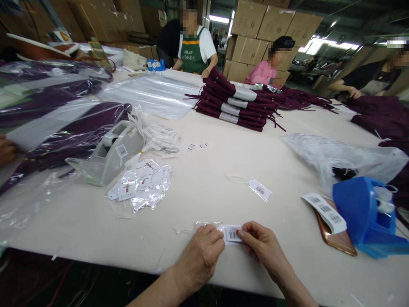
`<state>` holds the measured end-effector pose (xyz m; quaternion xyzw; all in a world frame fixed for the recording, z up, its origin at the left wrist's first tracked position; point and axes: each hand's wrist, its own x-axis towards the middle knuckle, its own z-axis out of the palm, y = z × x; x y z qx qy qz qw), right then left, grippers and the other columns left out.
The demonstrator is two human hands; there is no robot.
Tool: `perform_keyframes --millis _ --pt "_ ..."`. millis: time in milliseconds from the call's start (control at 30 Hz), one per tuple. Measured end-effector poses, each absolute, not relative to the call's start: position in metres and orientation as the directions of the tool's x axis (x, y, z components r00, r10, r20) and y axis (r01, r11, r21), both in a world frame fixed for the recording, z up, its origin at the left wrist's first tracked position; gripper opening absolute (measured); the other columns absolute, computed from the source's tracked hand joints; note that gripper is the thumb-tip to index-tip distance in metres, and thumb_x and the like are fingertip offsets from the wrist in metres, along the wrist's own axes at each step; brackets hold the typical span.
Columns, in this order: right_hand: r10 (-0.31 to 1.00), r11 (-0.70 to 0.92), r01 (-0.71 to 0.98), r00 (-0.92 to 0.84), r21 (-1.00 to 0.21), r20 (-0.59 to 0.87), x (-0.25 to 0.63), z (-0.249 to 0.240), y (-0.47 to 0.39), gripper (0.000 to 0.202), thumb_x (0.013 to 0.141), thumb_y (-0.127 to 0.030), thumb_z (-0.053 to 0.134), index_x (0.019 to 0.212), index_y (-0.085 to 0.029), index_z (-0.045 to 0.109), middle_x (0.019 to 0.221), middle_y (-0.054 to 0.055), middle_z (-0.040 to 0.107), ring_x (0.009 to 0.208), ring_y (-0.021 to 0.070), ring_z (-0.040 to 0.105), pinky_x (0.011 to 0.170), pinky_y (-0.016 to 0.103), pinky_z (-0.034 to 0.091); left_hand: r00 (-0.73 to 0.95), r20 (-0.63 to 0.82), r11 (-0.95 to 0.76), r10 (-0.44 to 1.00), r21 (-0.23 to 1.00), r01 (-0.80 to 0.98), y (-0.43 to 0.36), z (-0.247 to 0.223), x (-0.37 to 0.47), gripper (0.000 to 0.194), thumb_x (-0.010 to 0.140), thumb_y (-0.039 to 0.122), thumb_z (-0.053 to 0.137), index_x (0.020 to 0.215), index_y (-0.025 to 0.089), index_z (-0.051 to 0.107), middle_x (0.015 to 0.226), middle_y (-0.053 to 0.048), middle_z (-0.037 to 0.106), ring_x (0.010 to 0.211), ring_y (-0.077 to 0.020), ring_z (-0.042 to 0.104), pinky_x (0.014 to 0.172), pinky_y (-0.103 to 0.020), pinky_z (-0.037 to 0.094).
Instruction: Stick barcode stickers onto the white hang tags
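My left hand [200,253] and my right hand [260,244] rest on the near edge of a white table [211,179]. Between their fingertips lies a small white barcode tag [232,234] in a clear sleeve; both hands pinch it, left fingers on its left end, right fingers on its right end. Another barcode tag with a string [259,189] lies a little further out. A pile of small bagged tags [142,183] sits to the left, next to a grey tape dispenser [110,154].
A blue tape dispenser [367,217], a strip of barcode stickers [324,207] and a gold phone [335,238] lie at right. Folded maroon garments [238,102] are stacked mid-table; bagged ones [47,111] lie left. Three people work at the far side, before cardboard boxes [271,25].
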<state>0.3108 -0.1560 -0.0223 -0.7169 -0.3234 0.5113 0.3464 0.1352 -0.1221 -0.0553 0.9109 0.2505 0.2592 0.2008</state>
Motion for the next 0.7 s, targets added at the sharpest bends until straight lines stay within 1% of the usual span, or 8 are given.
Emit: perform_keyframes --millis 100,233,433,533,633,700 --pt "0.808 -0.570 0.127 0.263 -0.812 -0.527 0.312 -0.022 -0.154 0.035 0.056 -0.051 0.062 0.061 -0.018 0.051 0.044 -0.007 0.042 0.039 0.0066 0.035 0.038 0.020 0.023 0.746 0.350 -0.782 0.567 0.513 0.354 -0.123 -0.054 0.134 0.018 0.084 0.008 0.038 0.076 0.014 0.053 0.081 -0.004 0.056 0.079 -0.0158 0.044 0.072 -0.031 0.043" --pt "0.814 -0.566 0.159 0.264 -0.809 -0.517 0.311 -0.023 -0.154 0.033 0.058 -0.048 0.062 0.061 -0.017 0.052 0.045 -0.006 0.042 0.040 0.0066 0.036 0.038 0.020 0.023 0.749 0.339 -0.777 0.570 0.518 0.357 -0.123 -0.054 0.133 0.018 0.084 0.007 0.037 0.079 0.015 0.053 0.083 -0.005 0.056 0.079 -0.0160 0.043 0.073 -0.031 0.042" --pt "0.848 -0.505 0.194 0.293 -0.841 -0.442 0.310 -0.031 -0.158 0.029 0.062 -0.044 0.061 0.059 -0.017 0.052 0.044 -0.006 0.043 0.039 0.0060 0.035 0.038 0.020 0.024 0.760 0.308 -0.773 0.572 0.512 0.374 -0.123 -0.053 0.134 0.020 0.085 0.010 0.034 0.082 0.015 0.054 0.082 -0.005 0.055 0.079 -0.0166 0.044 0.073 -0.032 0.042" --pt "0.861 -0.473 0.202 0.313 -0.857 -0.402 0.309 -0.035 -0.160 0.027 0.064 -0.041 0.061 0.059 -0.017 0.052 0.045 -0.006 0.043 0.040 0.0061 0.035 0.038 0.020 0.024 0.772 0.293 -0.778 0.565 0.501 0.379 -0.123 -0.053 0.134 0.021 0.087 0.013 0.034 0.093 0.015 0.054 0.084 -0.005 0.055 0.079 -0.0172 0.044 0.072 -0.032 0.042" --pt "0.867 -0.467 0.221 0.306 -0.856 -0.393 0.309 -0.036 -0.160 0.025 0.066 -0.040 0.060 0.059 -0.017 0.052 0.046 -0.006 0.043 0.040 0.0062 0.035 0.039 0.020 0.024 0.786 0.295 -0.799 0.544 0.467 0.378 -0.123 -0.053 0.135 0.026 0.087 0.015 0.035 0.108 0.014 0.050 0.088 -0.006 0.056 0.081 -0.0180 0.044 0.073 -0.033 0.042" --pt "0.873 -0.468 0.258 0.284 -0.845 -0.396 0.309 -0.037 -0.160 0.024 0.067 -0.039 0.058 0.060 -0.017 0.051 0.046 -0.006 0.043 0.041 0.0067 0.035 0.040 0.020 0.025 0.790 0.306 -0.815 0.531 0.439 0.378 -0.124 -0.054 0.135 0.027 0.086 0.016 0.036 0.111 0.013 0.048 0.089 -0.006 0.056 0.082 -0.0184 0.044 0.073 -0.034 0.043"
